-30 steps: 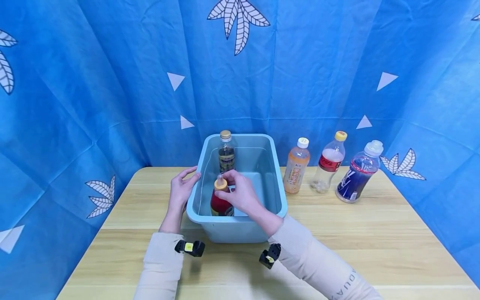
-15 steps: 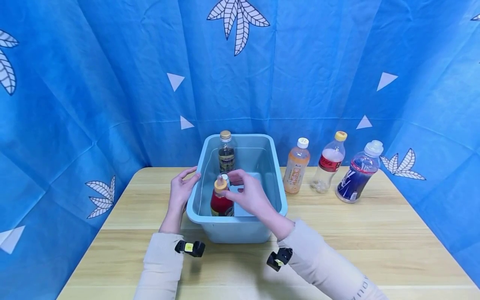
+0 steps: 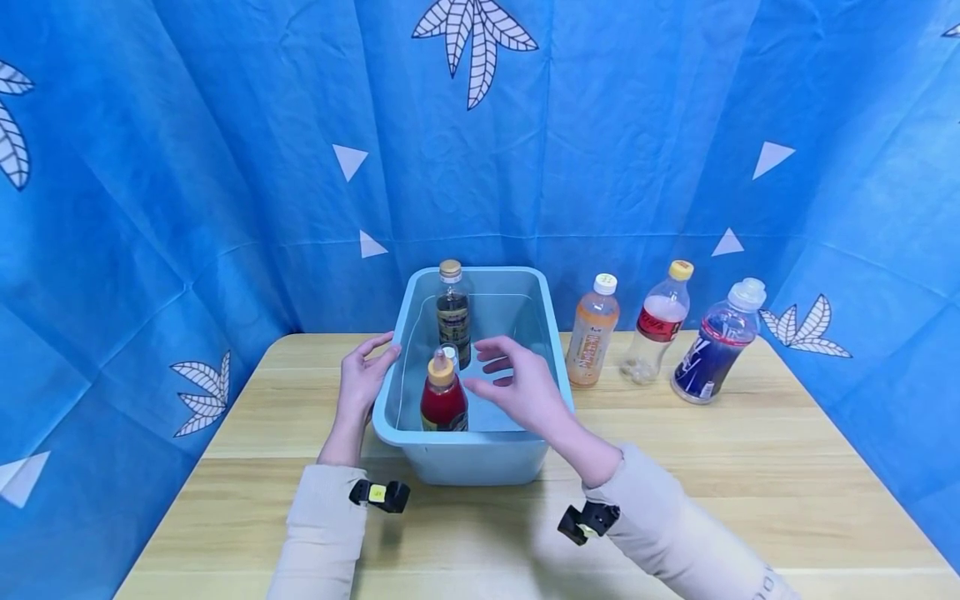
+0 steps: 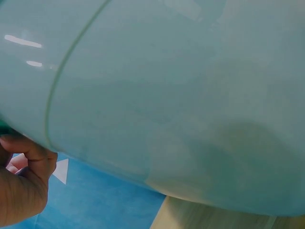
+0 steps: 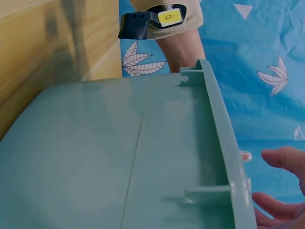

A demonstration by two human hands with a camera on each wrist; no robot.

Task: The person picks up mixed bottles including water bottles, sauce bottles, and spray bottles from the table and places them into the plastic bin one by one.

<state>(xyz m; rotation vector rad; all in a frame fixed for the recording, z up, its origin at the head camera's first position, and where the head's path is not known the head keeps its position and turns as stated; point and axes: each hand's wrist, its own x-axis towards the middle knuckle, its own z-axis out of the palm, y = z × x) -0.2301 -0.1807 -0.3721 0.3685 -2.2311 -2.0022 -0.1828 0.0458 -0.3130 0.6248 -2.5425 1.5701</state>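
Observation:
A light blue plastic bin (image 3: pixel 480 462) stands on the table, and my left hand (image 3: pixel 360 375) grips its left rim. In the left wrist view the curled fingers of the left hand (image 4: pixel 28 176) are at the bin's edge. My right hand (image 3: pixel 525 383) hovers over the bin with its fingers loosely bent and nothing in them. Just left of it, a red bottle (image 3: pixel 444 407) with an orange cap and clear pointed tip stands inside, near the front wall. A small clear-capped bottle (image 3: pixel 450 353) shows behind it, mostly hidden. Farther back stands a dark bottle (image 3: pixel 453 312) with a tan cap.
Right of the bin stand an orange drink bottle (image 3: pixel 592 337), a nearly drained soda bottle (image 3: pixel 657 325) with a yellow cap and a blue drink bottle (image 3: pixel 712 350) with a white cap. A blue curtain (image 3: pixel 480 167) hangs behind the wooden table (image 3: pixel 712 467).
My right hand has let go of the red bottle and moved right, away from its cap. The bottle stays standing in the bin. My left hand has not moved.

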